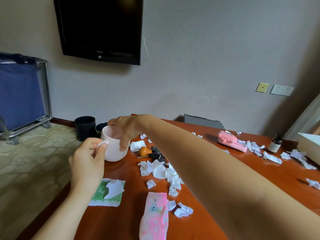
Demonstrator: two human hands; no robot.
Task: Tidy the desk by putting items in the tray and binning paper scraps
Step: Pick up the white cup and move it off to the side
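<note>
A pale pink ribbed mug [113, 150] stands at the left edge of the red-brown desk [225, 170]. My left hand [87, 160] pinches its handle. My right hand [123, 129] reaches across from the right and grips the mug's rim from above, thumb down its side. Several crumpled white paper scraps [160, 170] lie strewn over the desk. A white tray [310, 144] shows at the right edge. Two dark bins [85, 127] stand on the floor past the desk's left end.
On the desk lie a green-striped packet [103, 196], a pink packet [155, 220], keys with an orange charm [152, 154], a pink plush toy [230, 140] and a brown bottle [275, 143]. A blue cart [22, 94] stands at the left wall.
</note>
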